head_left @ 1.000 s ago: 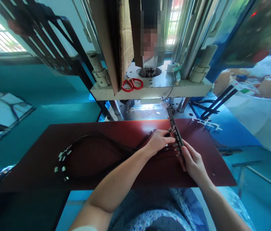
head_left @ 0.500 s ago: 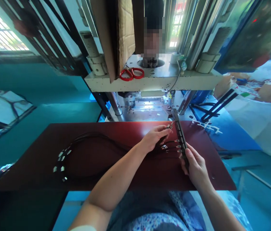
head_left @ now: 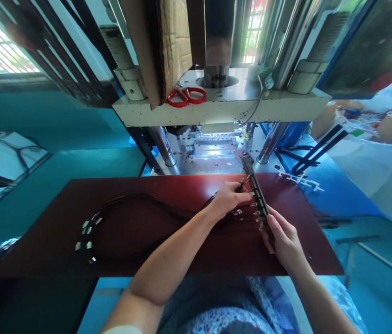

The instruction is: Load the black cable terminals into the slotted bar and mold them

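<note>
My right hand (head_left: 284, 239) grips the lower end of a long black slotted holder bar (head_left: 258, 204), which slants across the right part of the board. Several black wires (head_left: 136, 204) run in a loop to this bar, and their metal terminals sit in its slots. My left hand (head_left: 229, 199) is closed around the wires just left of the bar, with one terminal showing past the fingertips. The wires' far ends carry a cluster of metal terminals (head_left: 87, 241) on the left of the board.
The dark red board (head_left: 36, 262) lies in front of a metal press (head_left: 213, 144) with steel columns and a lit die area. Red-handled scissors (head_left: 186, 96) rest on the press's cream crossbeam (head_left: 224, 109). Cardboard (head_left: 175, 41) hangs above it. Plastic sacks (head_left: 366, 167) lie at the right.
My left hand has shifted slightly right, closer to the bar, and the bar sits a little further left. The view has tilted down, so the press appears higher.
</note>
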{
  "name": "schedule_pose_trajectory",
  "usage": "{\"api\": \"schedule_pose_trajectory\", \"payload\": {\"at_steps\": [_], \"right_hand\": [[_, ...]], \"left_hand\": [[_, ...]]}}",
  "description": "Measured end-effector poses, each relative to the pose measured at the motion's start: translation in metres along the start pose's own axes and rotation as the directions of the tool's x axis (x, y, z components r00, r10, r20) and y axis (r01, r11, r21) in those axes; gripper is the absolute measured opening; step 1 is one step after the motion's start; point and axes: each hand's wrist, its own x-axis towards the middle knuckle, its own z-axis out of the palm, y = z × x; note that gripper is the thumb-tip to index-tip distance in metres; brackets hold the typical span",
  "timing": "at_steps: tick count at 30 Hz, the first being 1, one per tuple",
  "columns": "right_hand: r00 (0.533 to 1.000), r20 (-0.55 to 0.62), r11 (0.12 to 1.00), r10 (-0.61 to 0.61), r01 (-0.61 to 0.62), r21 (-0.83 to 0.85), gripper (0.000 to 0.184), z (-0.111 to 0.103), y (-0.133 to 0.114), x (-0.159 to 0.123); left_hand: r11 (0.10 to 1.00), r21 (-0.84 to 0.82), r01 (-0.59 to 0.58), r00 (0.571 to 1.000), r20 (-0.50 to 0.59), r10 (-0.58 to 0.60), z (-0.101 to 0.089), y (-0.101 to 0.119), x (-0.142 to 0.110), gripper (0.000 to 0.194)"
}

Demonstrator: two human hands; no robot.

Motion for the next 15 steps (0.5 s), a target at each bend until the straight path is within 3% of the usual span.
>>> {"api": "schedule_pose_trajectory", "payload": {"at_steps": [7, 10, 13, 15], "right_hand": [[0.998, 0.053, 0.99, 0.031, -0.023, -0.137, 0.063, 0.006, -0.005, 0.002], [0.998, 0.058, 0.991, 0.025, -0.017, -0.134, 0.061, 0.006, -0.006, 0.002], [1.0, -0.001, 0.997, 0.011, -0.011, -0.074, 0.056, 0.005, -0.005, 0.001], [0.999, -0.03, 0.999, 0.013, -0.015, -0.039, 0.054, 0.004, -0.003, 0.0]], "left_hand": [[0.998, -0.067, -0.012, 0.999, 0.039, 0.014, -0.005, -0.005, 0.0, 0.023], [0.992, 0.037, -0.125, 0.992, 0.009, 0.124, -0.009, -0.01, 0.001, 0.025], [0.962, 0.095, -0.256, 0.96, -0.089, 0.264, -0.012, -0.012, 0.005, 0.022], [0.959, 0.105, -0.265, 0.952, -0.131, 0.277, -0.014, -0.01, 0.007, 0.02]]}}
